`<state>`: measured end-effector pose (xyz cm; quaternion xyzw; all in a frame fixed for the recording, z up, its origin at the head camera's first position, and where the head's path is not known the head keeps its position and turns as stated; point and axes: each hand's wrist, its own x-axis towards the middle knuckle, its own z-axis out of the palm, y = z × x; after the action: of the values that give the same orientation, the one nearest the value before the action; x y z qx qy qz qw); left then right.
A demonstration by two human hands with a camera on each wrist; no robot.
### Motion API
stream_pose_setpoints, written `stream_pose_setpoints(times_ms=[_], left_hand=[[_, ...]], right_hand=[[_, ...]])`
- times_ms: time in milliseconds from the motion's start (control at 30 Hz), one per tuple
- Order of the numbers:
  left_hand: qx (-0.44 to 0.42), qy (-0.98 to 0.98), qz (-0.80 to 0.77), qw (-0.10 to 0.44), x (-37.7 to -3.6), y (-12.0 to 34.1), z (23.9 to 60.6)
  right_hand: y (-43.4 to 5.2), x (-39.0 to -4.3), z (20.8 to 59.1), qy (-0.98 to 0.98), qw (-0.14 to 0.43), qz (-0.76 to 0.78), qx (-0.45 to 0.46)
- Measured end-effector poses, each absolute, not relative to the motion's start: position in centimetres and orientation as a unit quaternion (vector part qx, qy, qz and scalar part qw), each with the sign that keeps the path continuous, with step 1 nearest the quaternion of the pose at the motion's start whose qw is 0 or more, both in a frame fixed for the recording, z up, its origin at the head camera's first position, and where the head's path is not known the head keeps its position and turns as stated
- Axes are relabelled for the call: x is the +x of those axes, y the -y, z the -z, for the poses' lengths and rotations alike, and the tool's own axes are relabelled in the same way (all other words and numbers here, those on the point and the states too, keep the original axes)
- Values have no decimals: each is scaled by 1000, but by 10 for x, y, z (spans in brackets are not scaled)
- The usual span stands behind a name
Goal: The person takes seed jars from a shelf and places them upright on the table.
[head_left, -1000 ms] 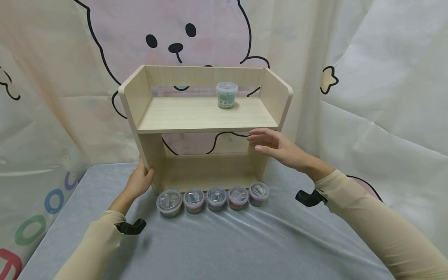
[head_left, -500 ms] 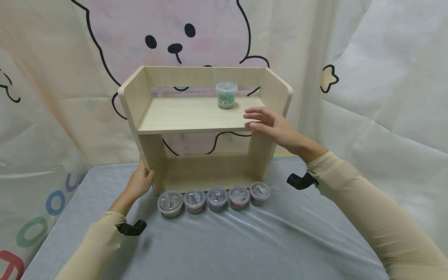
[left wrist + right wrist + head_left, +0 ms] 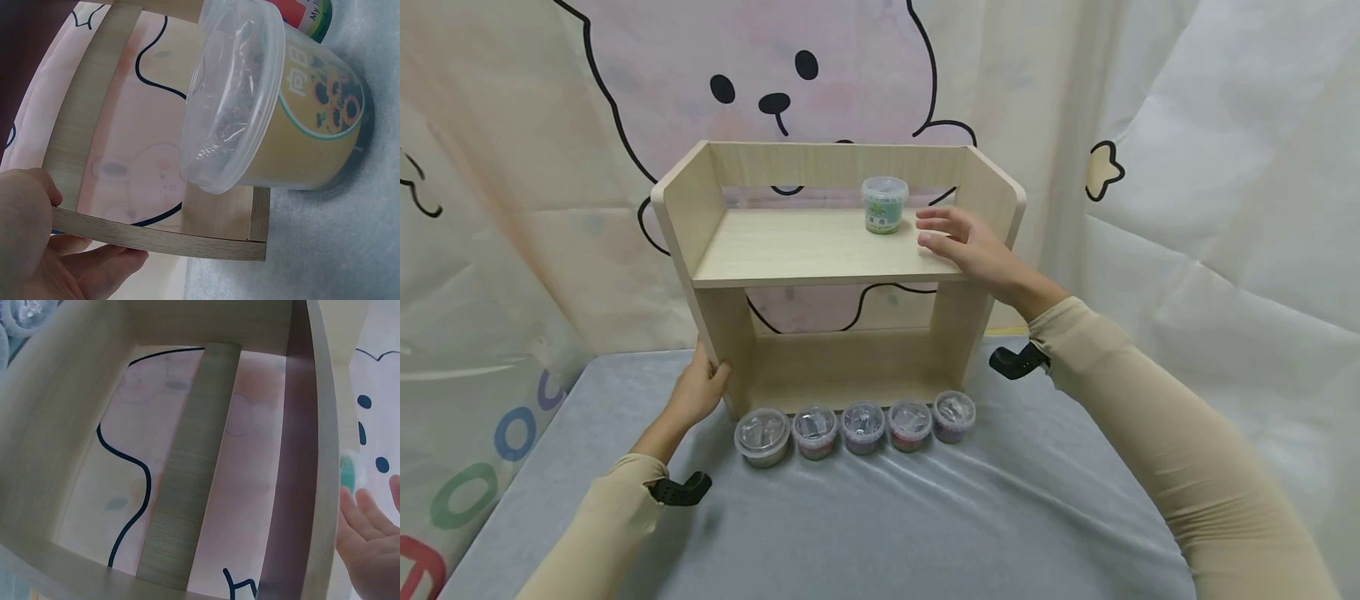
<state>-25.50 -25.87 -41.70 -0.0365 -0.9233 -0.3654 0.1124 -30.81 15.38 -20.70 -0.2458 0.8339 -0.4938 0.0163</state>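
Observation:
A pale wooden two-tier shelf [image 3: 790, 250] stands on the cloth-covered table. My left hand [image 3: 697, 390] grips its left side panel low down; in the left wrist view the thumb lies on one face and the fingers on the other. On the upper board, right of centre, sits a small lidded plastic tub [image 3: 884, 205] with a green label. Just to its right, my right hand [image 3: 961, 243] hovers over the board, fingers loosely bent and apart from the tub. In the right wrist view, the right hand [image 3: 374, 547] shows beyond the board's edge, holding nothing.
Several lidded tubs stand in a row before the shelf; the leftmost tub [image 3: 309, 119] has a sunflower label in the left wrist view. Grey cloth [image 3: 880, 525] covers the table. A printed curtain [image 3: 857, 50] hangs behind, another [image 3: 1225, 208] at right.
My right hand has risen from the upper board's front edge and moved in over it, leftward towards the green-labelled tub. The left hand keeps its grip on the panel.

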Motion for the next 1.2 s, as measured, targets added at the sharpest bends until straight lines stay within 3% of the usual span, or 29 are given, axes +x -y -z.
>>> stream_pose_setpoints(times_ms=[300, 667, 1200], left_hand=[[-30, 926, 362, 103, -255, 258, 415], [-26, 926, 364, 98, -254, 259, 415], [-31, 927, 362, 96, -256, 257, 415]], right_hand=[[-141, -331, 202, -845, 24, 493, -205], [-111, -356, 197, -775, 86, 612, -133], [-90, -378, 196, -769, 74, 629, -89]])
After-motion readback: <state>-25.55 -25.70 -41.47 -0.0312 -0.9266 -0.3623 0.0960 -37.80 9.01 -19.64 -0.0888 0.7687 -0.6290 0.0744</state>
